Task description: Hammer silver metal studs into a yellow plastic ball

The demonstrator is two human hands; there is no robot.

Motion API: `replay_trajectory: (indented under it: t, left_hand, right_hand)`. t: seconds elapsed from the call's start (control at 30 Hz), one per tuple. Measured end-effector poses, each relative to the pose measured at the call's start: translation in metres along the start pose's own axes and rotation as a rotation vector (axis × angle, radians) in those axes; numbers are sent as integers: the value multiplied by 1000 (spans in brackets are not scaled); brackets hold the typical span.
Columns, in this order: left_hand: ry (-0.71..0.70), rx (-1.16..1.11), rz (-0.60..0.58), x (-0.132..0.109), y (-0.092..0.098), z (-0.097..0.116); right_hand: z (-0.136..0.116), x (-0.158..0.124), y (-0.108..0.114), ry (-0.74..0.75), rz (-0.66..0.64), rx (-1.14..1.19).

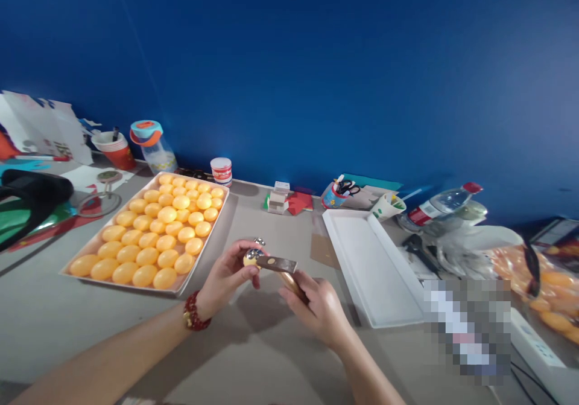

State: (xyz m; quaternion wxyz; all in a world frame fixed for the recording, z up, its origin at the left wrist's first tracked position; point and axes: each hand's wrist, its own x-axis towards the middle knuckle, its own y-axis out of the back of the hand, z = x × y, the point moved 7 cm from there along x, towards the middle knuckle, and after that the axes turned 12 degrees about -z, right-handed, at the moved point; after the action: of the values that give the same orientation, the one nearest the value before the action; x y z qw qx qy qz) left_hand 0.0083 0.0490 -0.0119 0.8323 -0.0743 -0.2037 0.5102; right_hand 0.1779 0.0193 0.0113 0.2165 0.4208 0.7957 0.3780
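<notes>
My left hand [233, 270], with a dark red bead bracelet [196, 312] at the wrist, pinches a small yellow-orange ball [248, 261] with a shiny metallic, rounded piece on its upper side. In my right hand [320, 304] is a hammer [278, 265], its wooden handle wrapped by the fingers. The dark hammer head points left and its end meets or nearly meets the shiny piece; I cannot tell whether they touch. Just behind the left fingertips are several small shiny metal bits [259, 241]. To the left lies a shallow tray [180, 287] with rows of orange balls [158, 227].
A white tray [384, 281] lies on the right. Behind stand a small jar [221, 169], a little white box [277, 201], a pen cup with scissors [333, 197] and a plastic bottle [441, 206]. A bag of orange balls [552, 278] and a power strip [536, 338] sit far right.
</notes>
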Motion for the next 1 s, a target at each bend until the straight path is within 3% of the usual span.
replay_trajectory:
  t: [0.17,0.27,0.43,0.63,0.77,1.0]
  left_hand:
    - [98,105,69,1,12,-6]
    - [162,378,70,3,25,-12]
    - [113,1111,-97,12,23,-17]
    - [84,1464,-219,17,8,-31]
    - [124,1524,-226,17,4,-35]
    - [136,1401,-197,16,5,-34]
  right_hand:
    - [1,-1,10,-11,71,56]
    - [3,0,13,-39,103,56]
    - [8,1,14,-60,116,58]
    - [14,1,16,-79,153,89]
    - [14,1,15,-86,147,100]
    - [17,3,14,-102,149,95]
